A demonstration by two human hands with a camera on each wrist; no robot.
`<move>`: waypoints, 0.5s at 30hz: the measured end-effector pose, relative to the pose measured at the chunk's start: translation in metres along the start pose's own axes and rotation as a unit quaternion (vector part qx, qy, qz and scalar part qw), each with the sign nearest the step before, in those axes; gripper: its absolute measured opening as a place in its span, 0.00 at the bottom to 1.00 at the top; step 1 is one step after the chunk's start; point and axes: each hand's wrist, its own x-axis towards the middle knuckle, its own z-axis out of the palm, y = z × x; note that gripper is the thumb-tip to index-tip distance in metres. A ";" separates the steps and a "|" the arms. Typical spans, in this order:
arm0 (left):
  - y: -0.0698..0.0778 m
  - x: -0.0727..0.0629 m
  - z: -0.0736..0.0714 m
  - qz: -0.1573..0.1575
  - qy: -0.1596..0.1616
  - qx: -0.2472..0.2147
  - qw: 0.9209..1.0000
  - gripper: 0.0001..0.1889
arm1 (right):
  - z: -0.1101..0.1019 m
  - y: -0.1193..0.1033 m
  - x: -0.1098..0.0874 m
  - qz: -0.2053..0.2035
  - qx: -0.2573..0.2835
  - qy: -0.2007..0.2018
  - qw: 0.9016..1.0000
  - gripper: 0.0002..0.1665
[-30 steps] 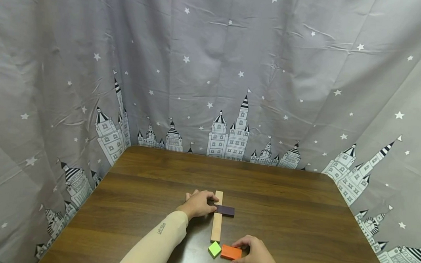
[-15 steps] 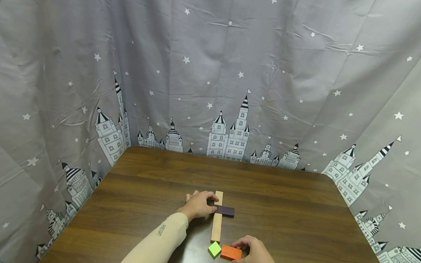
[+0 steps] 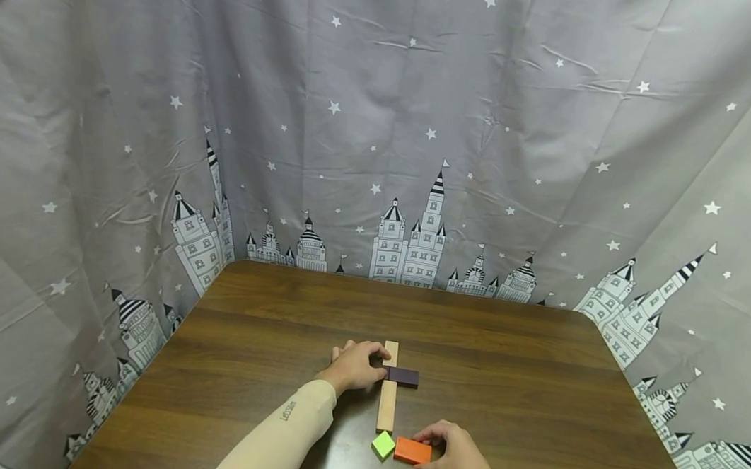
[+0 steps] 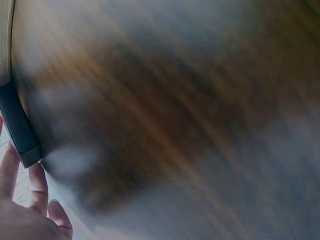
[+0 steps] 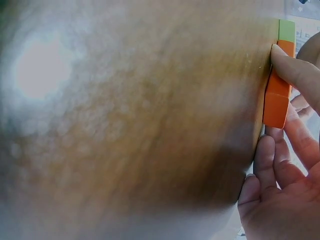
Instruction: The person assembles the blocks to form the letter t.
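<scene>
My left hand (image 3: pixel 354 365) pinches the left end of a dark purple block (image 3: pixel 405 377), its thumb on the end and its index finger just beyond. A thin seam crosses the block near the thumb. Pale wood (image 3: pixel 387 405) shows on both sides of the purple block, in a line running away from me. Closer in, my right hand (image 3: pixel 459 458) grips an orange block (image 3: pixel 412 450) by its right end between thumb and fingers. Beside its left end a lime green block (image 3: pixel 383 445) lies turned like a diamond, at the near end of the pale wood. The right wrist view shows the orange block (image 5: pixel 276 107) lying low on the tabletop.
Everything lies on a brown wooden table (image 3: pixel 533 384) with rounded far corners. A grey curtain (image 3: pixel 356 120) printed with stars and castles hangs round its back and sides. A pale sleeve (image 3: pixel 276 428) covers the left forearm.
</scene>
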 end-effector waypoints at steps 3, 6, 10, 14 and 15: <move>0.000 0.000 0.000 0.001 0.000 -0.001 1.000 0.14 | -0.001 0.000 0.000 0.003 0.001 -0.001 1.000 0.23; -0.001 0.000 0.000 0.002 -0.002 -0.008 1.000 0.14 | -0.001 0.000 0.001 0.003 0.003 -0.001 1.000 0.23; -0.005 0.000 0.002 0.005 -0.004 -0.008 1.000 0.17 | 0.000 0.000 0.001 0.002 0.003 -0.001 1.000 0.23; -0.009 -0.001 0.005 0.009 -0.003 -0.015 1.000 0.20 | 0.001 0.001 0.001 -0.002 0.005 -0.001 1.000 0.23; -0.010 -0.001 0.005 0.010 -0.002 -0.019 1.000 0.21 | 0.001 0.001 0.001 -0.003 0.005 -0.001 1.000 0.23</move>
